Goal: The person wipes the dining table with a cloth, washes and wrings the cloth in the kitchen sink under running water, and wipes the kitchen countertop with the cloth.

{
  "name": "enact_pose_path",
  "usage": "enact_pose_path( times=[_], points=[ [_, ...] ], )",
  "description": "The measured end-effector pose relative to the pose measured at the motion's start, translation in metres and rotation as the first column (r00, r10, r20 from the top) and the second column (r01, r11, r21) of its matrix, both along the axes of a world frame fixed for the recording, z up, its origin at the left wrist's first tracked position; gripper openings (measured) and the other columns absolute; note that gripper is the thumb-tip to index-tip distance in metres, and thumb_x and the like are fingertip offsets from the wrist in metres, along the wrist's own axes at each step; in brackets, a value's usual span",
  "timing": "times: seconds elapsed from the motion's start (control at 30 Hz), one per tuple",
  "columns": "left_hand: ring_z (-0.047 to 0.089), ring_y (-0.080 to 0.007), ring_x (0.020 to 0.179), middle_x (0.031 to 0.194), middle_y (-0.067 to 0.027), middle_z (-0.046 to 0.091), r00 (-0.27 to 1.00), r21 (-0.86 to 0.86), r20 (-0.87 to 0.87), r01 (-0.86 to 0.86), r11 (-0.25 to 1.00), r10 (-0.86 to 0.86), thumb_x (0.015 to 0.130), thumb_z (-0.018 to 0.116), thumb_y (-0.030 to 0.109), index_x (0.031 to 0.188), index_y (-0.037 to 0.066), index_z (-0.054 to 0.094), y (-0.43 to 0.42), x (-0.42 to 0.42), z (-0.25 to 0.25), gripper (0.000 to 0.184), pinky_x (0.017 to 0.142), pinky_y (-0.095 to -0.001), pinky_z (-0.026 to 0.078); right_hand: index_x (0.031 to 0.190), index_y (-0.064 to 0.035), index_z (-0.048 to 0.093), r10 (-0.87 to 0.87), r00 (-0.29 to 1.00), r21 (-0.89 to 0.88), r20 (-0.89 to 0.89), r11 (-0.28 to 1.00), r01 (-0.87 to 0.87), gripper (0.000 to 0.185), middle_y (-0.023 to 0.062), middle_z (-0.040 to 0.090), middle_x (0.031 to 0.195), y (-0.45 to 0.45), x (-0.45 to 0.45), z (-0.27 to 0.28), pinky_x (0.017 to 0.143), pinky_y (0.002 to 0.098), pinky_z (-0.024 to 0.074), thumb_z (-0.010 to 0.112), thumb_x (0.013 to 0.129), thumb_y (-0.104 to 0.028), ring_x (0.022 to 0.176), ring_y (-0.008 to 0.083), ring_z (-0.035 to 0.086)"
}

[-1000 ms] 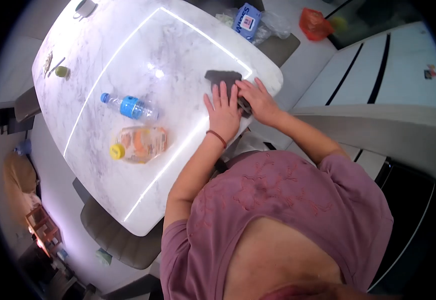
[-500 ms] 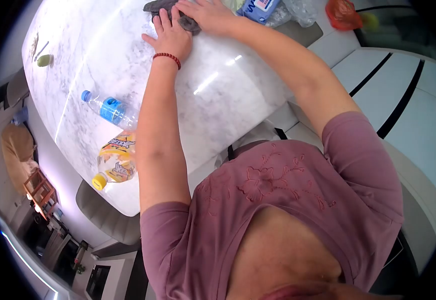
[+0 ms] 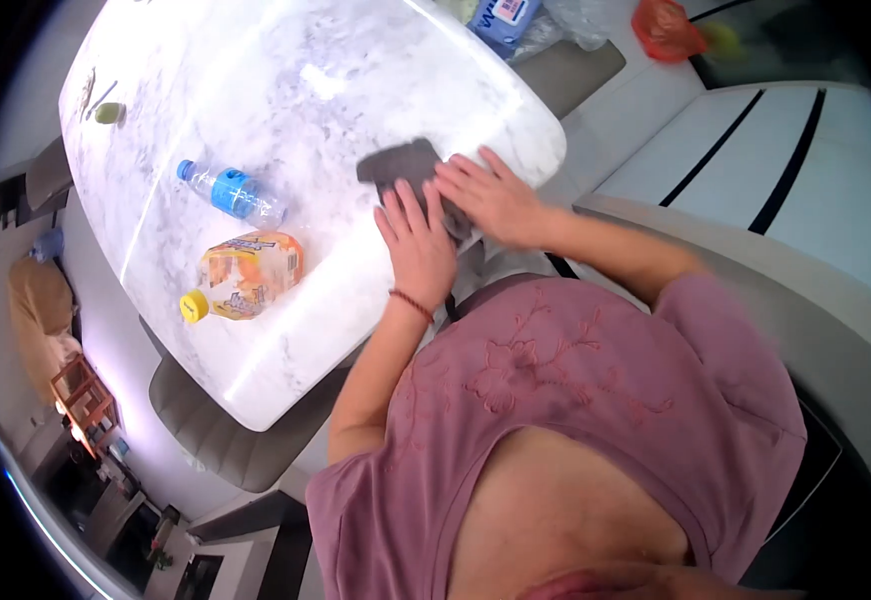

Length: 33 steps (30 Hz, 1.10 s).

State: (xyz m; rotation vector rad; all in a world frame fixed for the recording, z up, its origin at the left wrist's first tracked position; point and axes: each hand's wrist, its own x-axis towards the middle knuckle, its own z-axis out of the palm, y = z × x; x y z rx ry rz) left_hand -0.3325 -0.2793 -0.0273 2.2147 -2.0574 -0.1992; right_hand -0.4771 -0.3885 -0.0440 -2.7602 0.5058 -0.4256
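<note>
A dark grey cloth [image 3: 408, 162] lies partly folded on the marble-patterned table [image 3: 301, 375], close to its near edge. My left hand [image 3: 424, 245], with a red bead bracelet at the wrist, rests on the cloth with its fingers stretched out flat. Beside it, my right hand [image 3: 491, 200] is also flat on the right part of the cloth, fingers spread. Both thumbs are hard to make out. Left of my hands, a clear water bottle [image 3: 234, 193] with a blue cap lies on its side. Nearer me lies a bottle with a yellow cap and orange label [image 3: 251, 272].
At the table's far left sits a small green object [image 3: 109, 113]. A blue wipes pack [image 3: 503, 22] and clear plastic bags are beyond the right edge. A red plastic bag [image 3: 668, 32] is farther right. A grey chair [image 3: 231, 425] stands at the near left.
Both hands and the cloth have come back from the far part of the table to its near edge, closer to my body. The bottle with the yellow cap is now fully visible.
</note>
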Motion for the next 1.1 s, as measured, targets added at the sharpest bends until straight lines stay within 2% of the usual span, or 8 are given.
enact_pose_path(
  times=[0.2, 0.27, 0.47, 0.57, 0.7, 0.8, 0.97, 1.1],
  points=[
    [0.023, -0.0520, 0.128, 0.141, -0.0304, 0.024, 0.982, -0.058, -0.087, 0.162, 0.985, -0.167, 0.078, 0.051, 0.010, 0.137, -0.003, 0.032, 0.013, -0.021, -0.006, 0.063, 0.107, -0.0576, 0.017, 0.133, -0.0029, 0.042, -0.206, 0.975, 0.069, -0.080, 0.975, 0.212, 0.053, 0.0118, 0.042, 0.138, 0.053, -0.036, 0.006, 0.107, 0.0519, 0.0206, 0.054, 0.082, -0.013, 0.129, 0.0283, 0.038],
    [0.025, -0.0521, 0.127, 0.139, -0.0298, 0.028, 0.967, -0.050, -0.080, 0.237, 0.970, -0.241, 0.082, 0.048, 0.013, 0.136, -0.003, 0.035, -0.004, -0.024, -0.006, 0.057, 0.107, -0.0578, 0.018, 0.134, -0.0027, 0.041, -0.322, 0.943, 0.014, -0.079, 0.946, 0.324, 0.056, 0.0120, 0.042, 0.138, 0.049, -0.039, 0.003, 0.107, 0.0528, 0.0193, 0.054, 0.080, -0.013, 0.129, 0.0287, 0.037],
    [0.021, -0.0481, 0.131, 0.144, -0.0261, 0.024, 0.943, -0.084, -0.051, 0.325, 0.942, -0.330, 0.081, 0.051, 0.020, 0.139, 0.003, 0.034, -0.080, -0.017, -0.015, 0.062, 0.107, -0.0594, 0.016, 0.135, -0.0004, 0.038, -0.427, 0.901, -0.029, -0.070, 0.904, 0.426, 0.055, 0.0181, 0.039, 0.139, -0.007, -0.037, 0.003, 0.108, 0.0518, 0.0184, 0.047, 0.082, -0.011, 0.131, 0.0326, 0.034],
    [0.021, -0.0403, 0.135, 0.147, -0.0179, 0.024, 0.959, -0.127, -0.111, 0.246, 0.961, -0.260, 0.081, 0.052, 0.024, 0.143, 0.015, 0.030, -0.116, -0.003, -0.022, 0.066, 0.102, -0.0687, 0.010, 0.136, 0.0002, 0.037, -0.437, 0.897, -0.020, -0.067, 0.899, 0.437, 0.055, 0.0189, 0.038, 0.140, -0.047, -0.019, 0.001, 0.109, 0.0501, 0.0187, 0.044, 0.083, -0.011, 0.132, 0.0333, 0.032],
    [0.017, -0.0363, 0.138, 0.150, -0.0144, 0.020, 0.990, -0.051, -0.026, 0.134, 0.990, -0.136, 0.082, 0.051, 0.027, 0.144, 0.018, 0.027, -0.178, 0.027, -0.023, 0.067, 0.101, -0.0704, 0.007, 0.137, -0.0018, 0.035, -0.447, 0.895, -0.013, -0.018, 0.895, 0.446, 0.053, 0.0174, 0.035, 0.142, -0.117, 0.027, -0.010, 0.110, 0.0495, 0.0178, 0.043, 0.086, -0.013, 0.134, 0.0330, 0.029],
    [0.013, -0.0326, 0.140, 0.153, -0.0101, 0.012, 0.999, 0.025, 0.026, -0.038, 0.999, 0.037, 0.087, 0.046, 0.026, 0.147, 0.024, 0.016, -0.220, 0.058, -0.025, 0.068, 0.100, -0.0713, 0.007, 0.137, -0.0058, 0.036, -0.448, 0.894, -0.013, 0.022, 0.894, 0.449, 0.051, 0.0149, 0.035, 0.143, -0.166, 0.069, -0.020, 0.110, 0.0505, 0.0159, 0.042, 0.088, -0.015, 0.135, 0.0323, 0.028],
    [0.012, -0.0305, 0.140, 0.154, -0.0077, 0.011, 0.982, 0.116, 0.033, -0.188, 0.975, 0.186, 0.091, 0.042, 0.030, 0.147, 0.028, 0.013, -0.260, 0.092, -0.014, 0.063, 0.101, -0.0713, 0.007, 0.139, -0.0110, 0.036, -0.426, 0.904, -0.043, 0.042, 0.903, 0.428, 0.050, 0.0119, 0.034, 0.145, -0.214, 0.117, -0.025, 0.111, 0.0516, 0.0125, 0.041, 0.089, -0.018, 0.136, 0.0309, 0.026],
    [0.012, -0.0304, 0.140, 0.154, -0.0076, 0.011, 0.978, 0.113, 0.061, -0.204, 0.972, 0.198, 0.092, 0.040, 0.033, 0.147, 0.028, 0.014, -0.253, 0.089, -0.018, 0.061, 0.101, -0.0712, 0.007, 0.139, -0.0121, 0.036, -0.405, 0.914, -0.076, 0.013, 0.911, 0.404, 0.050, 0.0121, 0.034, 0.145, -0.211, 0.114, -0.029, 0.112, 0.0502, 0.0115, 0.041, 0.090, -0.020, 0.137, 0.0300, 0.025]
  ],
)
